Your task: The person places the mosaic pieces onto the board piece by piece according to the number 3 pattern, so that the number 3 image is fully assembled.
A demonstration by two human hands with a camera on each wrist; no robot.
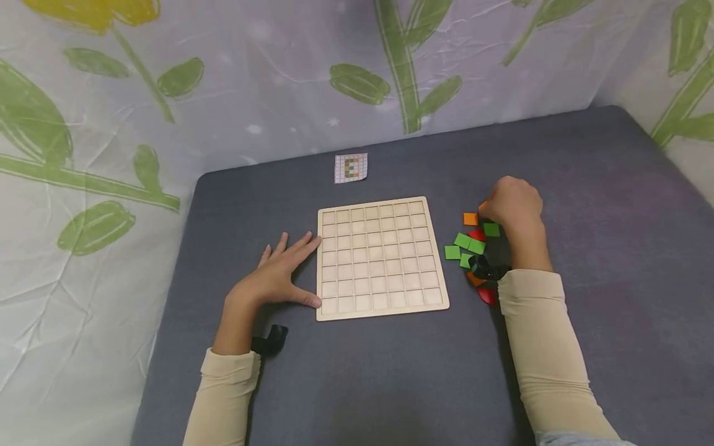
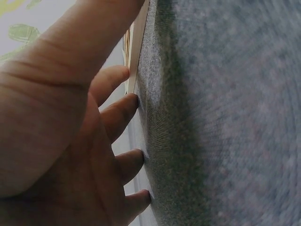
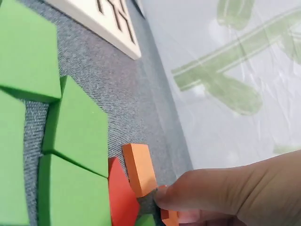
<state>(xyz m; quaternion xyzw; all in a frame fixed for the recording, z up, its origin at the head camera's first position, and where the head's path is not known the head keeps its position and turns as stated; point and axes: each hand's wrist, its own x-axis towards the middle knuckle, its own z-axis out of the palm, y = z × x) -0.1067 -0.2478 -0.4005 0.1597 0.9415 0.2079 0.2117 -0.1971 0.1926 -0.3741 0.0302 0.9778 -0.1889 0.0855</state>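
A square wooden grid board [image 1: 382,314] lies in the middle of the grey table. My left hand [image 1: 276,275] is spread at its left side, with thumb and forefinger touching the board's edge. On the board's right, my right hand [image 1: 515,201] pinches an orange block [image 3: 169,217] between thumb and fingers at the top of a loose pile. Another orange block [image 3: 139,169] lies just beside the thumb. Several green blocks [image 1: 476,246] and a red rounded piece [image 1: 486,296] are in the pile, partly hidden by the right wrist and its camera.
A small paper card [image 1: 351,168] with a coloured grid pattern lies behind the board. The dark grey table [image 1: 390,378] ends at the back against a hanging cloth [image 1: 268,80] printed with plants.
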